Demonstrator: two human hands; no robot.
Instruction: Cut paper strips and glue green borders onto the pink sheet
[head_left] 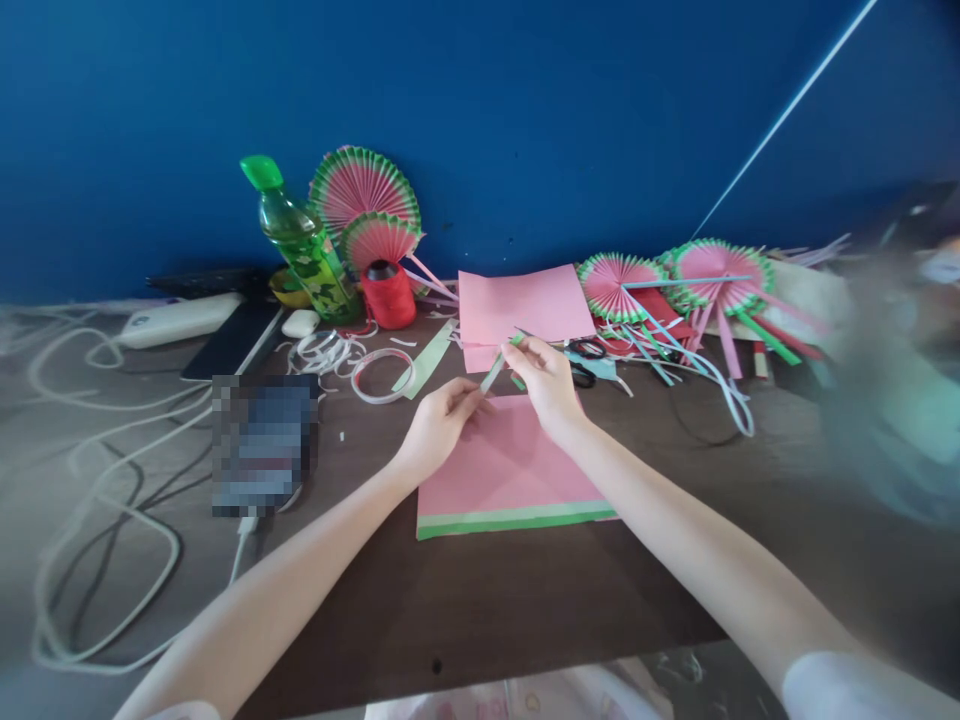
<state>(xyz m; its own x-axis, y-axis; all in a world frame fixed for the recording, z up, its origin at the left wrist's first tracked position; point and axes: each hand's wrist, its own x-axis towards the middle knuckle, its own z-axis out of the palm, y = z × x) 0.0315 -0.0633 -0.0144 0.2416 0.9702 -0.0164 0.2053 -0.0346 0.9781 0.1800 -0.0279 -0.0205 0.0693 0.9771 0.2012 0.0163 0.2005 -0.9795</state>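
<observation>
My left hand [441, 420] and my right hand [546, 378] meet above a pink paper sheet [510, 470] with green stripes along its near edge. Both pinch a thin light green paper strip [496, 366] that runs slanted between them, the left at its lower end, the right at its upper end. A second pink sheet [525, 302] lies farther back. Black-handled scissors [586, 352] lie just right of my right hand.
Folded watermelon-pattern paper fans stand at the back left [364, 200] and lie at the right [716, 270] among loose paper strips. A green-capped bottle [304, 245], red thread spool [388, 292], white tape rings [379, 375], a phone [262, 440] and white cables [97, 500] fill the left.
</observation>
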